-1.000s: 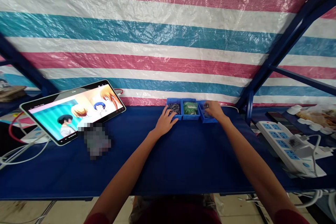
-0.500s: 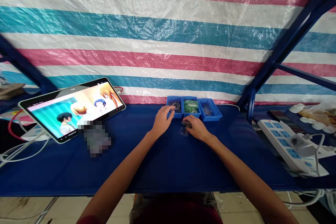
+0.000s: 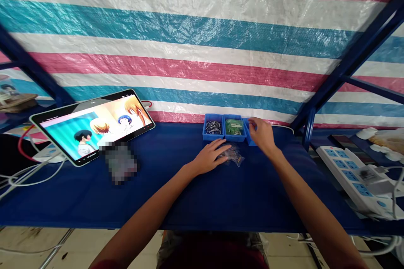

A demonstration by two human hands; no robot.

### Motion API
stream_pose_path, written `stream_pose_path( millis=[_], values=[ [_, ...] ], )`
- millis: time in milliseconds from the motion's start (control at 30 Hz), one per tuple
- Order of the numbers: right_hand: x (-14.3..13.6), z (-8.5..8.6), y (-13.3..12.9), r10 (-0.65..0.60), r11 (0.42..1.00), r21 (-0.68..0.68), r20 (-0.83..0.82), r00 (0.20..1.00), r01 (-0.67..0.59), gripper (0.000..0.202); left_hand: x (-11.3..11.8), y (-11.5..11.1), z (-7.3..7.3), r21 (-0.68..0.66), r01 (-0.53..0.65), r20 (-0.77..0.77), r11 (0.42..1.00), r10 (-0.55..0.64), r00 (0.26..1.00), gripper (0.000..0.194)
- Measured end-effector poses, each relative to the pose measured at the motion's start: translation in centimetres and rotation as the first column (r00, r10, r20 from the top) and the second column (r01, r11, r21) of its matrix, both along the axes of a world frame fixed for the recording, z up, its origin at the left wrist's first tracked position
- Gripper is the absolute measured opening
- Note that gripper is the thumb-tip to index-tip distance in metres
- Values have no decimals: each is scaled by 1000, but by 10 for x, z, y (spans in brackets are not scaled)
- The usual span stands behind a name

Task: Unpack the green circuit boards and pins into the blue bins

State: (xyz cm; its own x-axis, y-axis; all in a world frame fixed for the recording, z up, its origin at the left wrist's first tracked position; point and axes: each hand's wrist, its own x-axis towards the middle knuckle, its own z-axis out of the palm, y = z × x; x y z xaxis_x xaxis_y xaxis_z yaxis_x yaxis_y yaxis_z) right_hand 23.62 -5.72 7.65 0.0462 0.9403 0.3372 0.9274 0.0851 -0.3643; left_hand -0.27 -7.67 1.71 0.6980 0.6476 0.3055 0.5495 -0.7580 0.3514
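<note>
Clear bag [image 3: 235,154]: likely light, limp, slippery; best pinched by loose edge. Left hand [image 3: 208,158] open, fingers at bag. Right hand [image 3: 262,134] curled over blue bin [image 3: 249,138], can't tell if gripping.

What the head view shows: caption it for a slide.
Left hand at a clear bag on a blue table, right hand at the rightmost bin of three.

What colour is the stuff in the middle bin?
Green, with some pale bits; the head view shows the middle bin's contents.
</note>
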Motion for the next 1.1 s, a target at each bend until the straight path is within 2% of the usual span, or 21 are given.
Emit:
stream_pose_path(
  millis=[33, 100, 167, 233, 333, 433, 567, 667, 867, 967, 1100],
  values=[
    [8, 1, 10, 7, 1000, -20, -6, 1000, -7, 35, 2, -1, -2, -7, 35, -39, 999, -35, 999, 46],
    [17, 2, 28, 149, 984, -103, -4, 989, -149, 38, 6, -1, -7, -37, 71, -92, 997, -74, 993, 47],
    [16, 3, 43, 314, 937, -177, 38, 949, -303, 48, 7, 0, -10, -67, 83, -113, 994, -90, 989, 46],
    [7, 4, 57, 396, 890, -274, 69, 916, -365, 59, 6, 2, -11, -88, 87, -124, 992, -98, 987, 46],
    [-9, 6, 75, 449, 798, -487, 86, 889, -356, 74, 0, 4, -6, -56, 72, -95, 996, -77, 993, 45],
    [-22, 1, 91, 474, 751, -586, 159, 866, -304, 84, -6, 6, 1, 58, -20, 32, 998, 18, 999, 39],
    [-30, -11, 100, 487, 792, -549, 307, 817, -266, 82, -13, 13, 5, 157, -318, 273, 935, 268, 924, 30],
    [-32, -17, 98, 458, 846, -461, 374, 806, -267, 74, -16, 18, 0, 134, -439, 280, 889, 391, 877, 30],
    [-34, -13, 86, 371, 908, -350, 420, 828, -229, 59, -13, 21, -9, 40, -408, 87, 912, 404, 911, 43],
    [-31, -7, 84, 333, 928, -305, 412, 848, -216, 57, -12, 19, -8, 26, -404, 78, 915, 401, 913, 45],
    [-22, 5, 81, 288, 955, -178, 361, 887, -237, 57, -12, 19, -8, 27, -403, 80, 915, 400, 913, 43]
  ],
)
